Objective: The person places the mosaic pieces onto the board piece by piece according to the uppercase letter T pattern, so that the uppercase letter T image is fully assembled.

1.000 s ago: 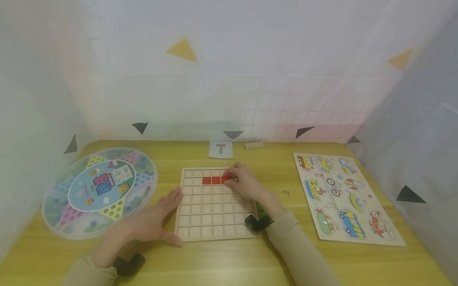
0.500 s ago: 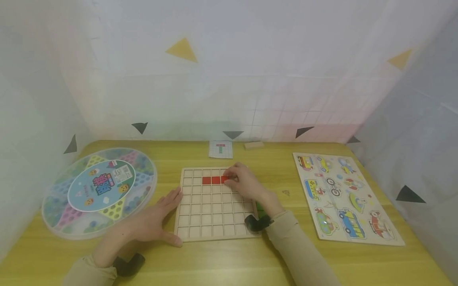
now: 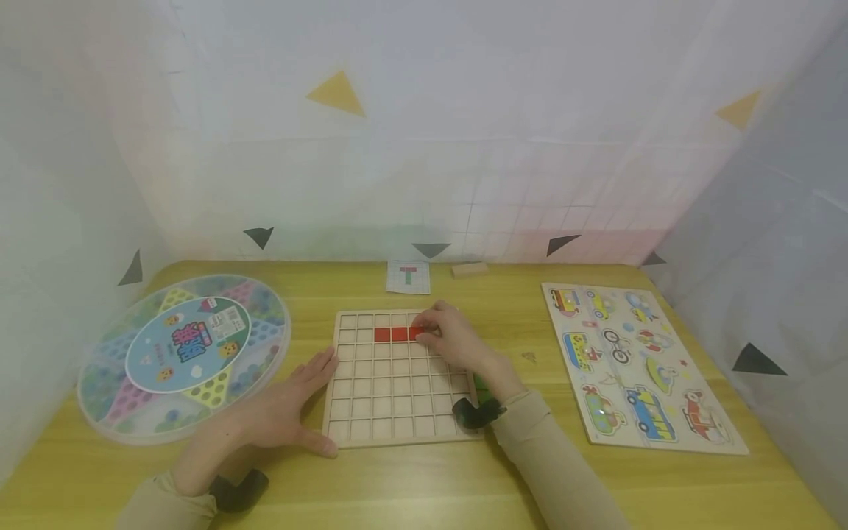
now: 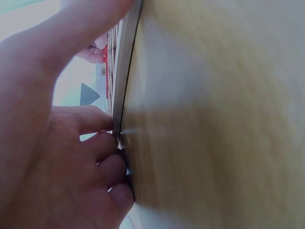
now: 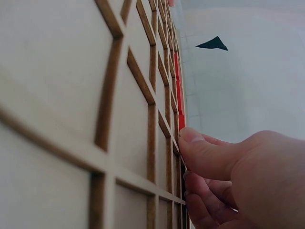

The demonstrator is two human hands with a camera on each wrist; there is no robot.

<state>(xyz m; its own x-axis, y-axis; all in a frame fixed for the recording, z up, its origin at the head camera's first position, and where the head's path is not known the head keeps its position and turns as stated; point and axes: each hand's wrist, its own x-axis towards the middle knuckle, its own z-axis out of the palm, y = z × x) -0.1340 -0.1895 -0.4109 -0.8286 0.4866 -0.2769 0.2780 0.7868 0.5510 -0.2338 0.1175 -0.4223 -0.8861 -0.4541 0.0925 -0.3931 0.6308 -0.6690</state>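
Observation:
A wooden grid board (image 3: 382, 387) lies mid-table. In its second row from the back, red square tiles (image 3: 383, 335) sit side by side in adjoining cells. My right hand (image 3: 457, 340) reaches over the board, thumb and index finger at the rightmost red tile (image 3: 415, 333), which they partly cover. The right wrist view has the thumb against that red tile (image 5: 181, 121), other fingers curled beneath. My left hand (image 3: 281, 408) rests along the board's left edge, thumb at the near corner. In the left wrist view its fingers (image 4: 97, 119) touch the board's side.
Green tiles (image 3: 482, 388) lie right of the board, partly hidden by my right wrist. Behind it are a card (image 3: 408, 278) with a red and green T pattern and a small wooden block (image 3: 470, 270). A round game box (image 3: 188, 346) stands left, a picture puzzle (image 3: 619, 383) right.

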